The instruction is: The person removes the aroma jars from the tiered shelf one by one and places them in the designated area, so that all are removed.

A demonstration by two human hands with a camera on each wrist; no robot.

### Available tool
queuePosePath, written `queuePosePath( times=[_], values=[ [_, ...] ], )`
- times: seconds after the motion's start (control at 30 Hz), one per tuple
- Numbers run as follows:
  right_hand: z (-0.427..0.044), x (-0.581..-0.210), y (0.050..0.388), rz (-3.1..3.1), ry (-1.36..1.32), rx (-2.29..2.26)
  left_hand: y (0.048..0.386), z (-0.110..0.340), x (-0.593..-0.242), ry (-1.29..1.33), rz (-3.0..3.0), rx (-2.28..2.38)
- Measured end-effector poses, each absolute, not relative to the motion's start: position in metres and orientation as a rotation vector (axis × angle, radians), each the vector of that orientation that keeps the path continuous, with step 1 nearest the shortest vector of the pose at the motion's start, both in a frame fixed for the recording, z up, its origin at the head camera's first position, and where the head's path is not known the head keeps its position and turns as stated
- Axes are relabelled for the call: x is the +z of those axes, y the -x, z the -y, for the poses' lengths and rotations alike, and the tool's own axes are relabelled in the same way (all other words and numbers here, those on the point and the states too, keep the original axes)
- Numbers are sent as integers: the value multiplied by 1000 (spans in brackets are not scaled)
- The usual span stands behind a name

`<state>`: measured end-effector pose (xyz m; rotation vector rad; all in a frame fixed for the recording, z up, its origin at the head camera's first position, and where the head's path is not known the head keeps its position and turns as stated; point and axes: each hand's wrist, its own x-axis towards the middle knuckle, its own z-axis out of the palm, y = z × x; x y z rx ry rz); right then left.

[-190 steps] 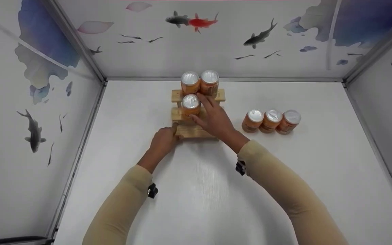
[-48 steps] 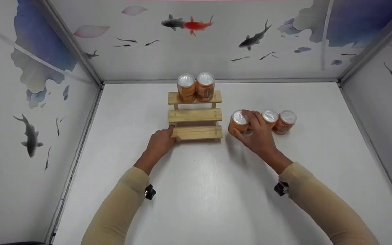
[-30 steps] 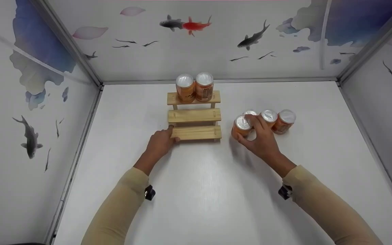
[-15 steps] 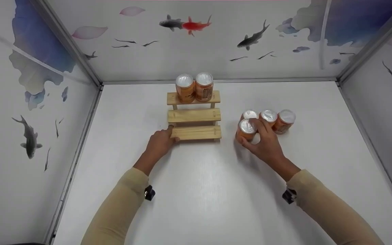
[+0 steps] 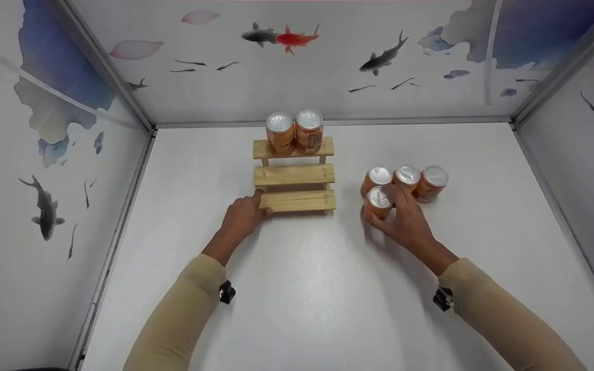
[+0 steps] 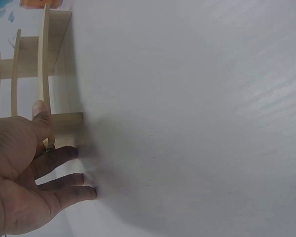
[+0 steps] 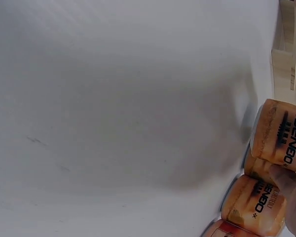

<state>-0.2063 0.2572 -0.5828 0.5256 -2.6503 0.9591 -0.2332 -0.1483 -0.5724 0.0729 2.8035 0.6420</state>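
Note:
A three-step wooden rack (image 5: 295, 175) stands on the white table, with two orange cans (image 5: 280, 135) side by side on its top step. My left hand (image 5: 242, 216) grips the left end of the lowest step; in the left wrist view the thumb of that hand (image 6: 24, 173) lies on the board's edge. My right hand (image 5: 406, 219) holds an orange can (image 5: 379, 202) with a silver lid, upright between thumb and fingers. This can is in front of the leftmost of three cans (image 5: 378, 178). The right wrist view shows the held can (image 7: 278, 133) close beside the others.
The other two cans of the row (image 5: 407, 176) stand to the right, close together. White panels painted with fish (image 5: 384, 56) enclose the table at the back and both sides. The table surface (image 5: 297, 288) extends in front of the rack.
The can that was on the rack's middle step is now in my right hand beside the row at the right. Most recently it has shifted slightly toward me. My left hand keeps its grip.

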Motion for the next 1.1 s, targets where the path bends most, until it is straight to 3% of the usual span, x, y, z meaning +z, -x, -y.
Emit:
queuePosePath(
  times=[0.87, 1.1],
  values=[
    [-265, -590, 209, 2690, -530, 962, 237, 153, -581, -73, -2780, 670],
    [-265, -591, 208, 2698, -512, 950, 233, 150, -569, -81, -2775, 659]
  ],
)
